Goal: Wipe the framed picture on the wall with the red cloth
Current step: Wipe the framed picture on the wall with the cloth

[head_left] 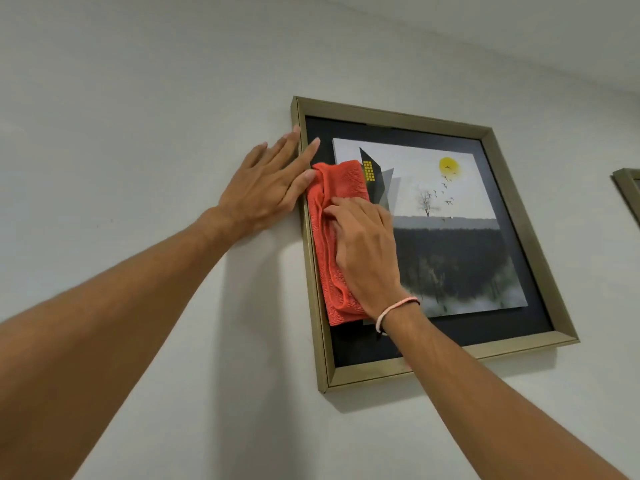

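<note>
A framed picture point(485, 188) with a dull gold frame hangs on the white wall, showing a tree, birds and a yellow sun on a dark mat. The red cloth point(329, 251) lies flat against the left part of the glass, folded lengthwise. My right hand point(367, 251) presses on the cloth with fingers spread over it; a pink-and-white band circles the wrist. My left hand point(270, 185) lies flat on the wall with its fingertips over the frame's upper left edge, the thumb touching the cloth's top corner.
The edge of a second gold frame point(628, 192) shows at the far right of the wall. The ceiling line runs across the upper right. The rest of the view is plain white wall point(138, 98).
</note>
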`<state>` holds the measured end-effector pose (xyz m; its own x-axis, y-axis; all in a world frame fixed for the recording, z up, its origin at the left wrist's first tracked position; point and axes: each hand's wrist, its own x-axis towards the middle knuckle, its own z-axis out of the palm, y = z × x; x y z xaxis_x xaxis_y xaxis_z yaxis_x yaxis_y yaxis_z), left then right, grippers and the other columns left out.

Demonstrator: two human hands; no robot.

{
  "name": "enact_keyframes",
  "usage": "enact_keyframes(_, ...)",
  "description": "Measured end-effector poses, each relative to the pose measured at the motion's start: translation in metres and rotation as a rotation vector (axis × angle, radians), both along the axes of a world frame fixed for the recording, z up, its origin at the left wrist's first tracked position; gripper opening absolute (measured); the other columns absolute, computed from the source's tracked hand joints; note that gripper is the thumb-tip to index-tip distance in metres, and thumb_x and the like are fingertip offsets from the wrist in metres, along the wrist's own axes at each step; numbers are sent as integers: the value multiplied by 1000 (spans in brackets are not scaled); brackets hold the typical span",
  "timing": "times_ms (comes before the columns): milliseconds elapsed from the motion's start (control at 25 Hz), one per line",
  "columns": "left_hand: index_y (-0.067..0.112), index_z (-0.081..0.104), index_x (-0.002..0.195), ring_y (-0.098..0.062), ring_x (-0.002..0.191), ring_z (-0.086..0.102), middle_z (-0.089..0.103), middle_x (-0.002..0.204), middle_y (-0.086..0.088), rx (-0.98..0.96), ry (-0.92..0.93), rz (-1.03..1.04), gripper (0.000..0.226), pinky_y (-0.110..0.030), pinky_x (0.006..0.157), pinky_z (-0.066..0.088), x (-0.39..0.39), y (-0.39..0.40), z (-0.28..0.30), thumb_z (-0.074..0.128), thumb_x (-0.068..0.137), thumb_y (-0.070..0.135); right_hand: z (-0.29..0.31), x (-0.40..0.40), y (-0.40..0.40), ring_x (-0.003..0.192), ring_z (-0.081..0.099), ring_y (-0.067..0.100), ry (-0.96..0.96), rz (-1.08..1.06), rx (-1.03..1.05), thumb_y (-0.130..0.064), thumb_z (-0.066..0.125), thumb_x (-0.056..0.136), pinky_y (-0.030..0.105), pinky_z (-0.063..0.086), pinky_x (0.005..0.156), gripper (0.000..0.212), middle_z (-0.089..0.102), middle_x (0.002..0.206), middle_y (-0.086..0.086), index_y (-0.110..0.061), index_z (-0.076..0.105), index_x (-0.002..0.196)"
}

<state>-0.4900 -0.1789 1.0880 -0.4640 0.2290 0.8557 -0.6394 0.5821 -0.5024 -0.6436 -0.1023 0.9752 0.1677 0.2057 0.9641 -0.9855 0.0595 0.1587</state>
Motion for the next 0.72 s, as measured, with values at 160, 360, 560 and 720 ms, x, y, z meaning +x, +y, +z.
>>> enact_keyframes(160,23,3,167,-20,163,7,5,176,-8,-2,29,-22,60,-46,132,11,-2,-5,2,10,109,40,-16,-2,-11,160,6,23,-32,-144,312,-66,16,98,44,6,131,89,12,171,15,-4,14,161)
enact_keyframes(360,23,2,167,-20,164,4,4,177,-6,19,68,-21,61,-50,132,7,-4,-8,12,10,110,43,12,6,-6,160,-11,22,-68,-179,397,-86,18,85,46,-3,131,113,-8,173,12,-6,-7,161)
enact_keyframes(560,36,-1,165,-25,164,-1,-2,177,-10,-19,116,46,59,-66,127,0,-2,-12,24,7,109,50,25,9,-5,159,-14,21,-80,-159,413,-86,22,83,45,-10,129,115,-11,173,12,-7,-7,161)
enact_keyframes(720,38,-1,165,-30,163,-5,-4,176,-11,-58,162,101,66,-77,120,-5,-4,-11,20,6,103,61,-3,11,-3,158,-21,21,-102,-171,451,-91,17,80,48,-11,129,119,-18,171,10,-8,-13,160)
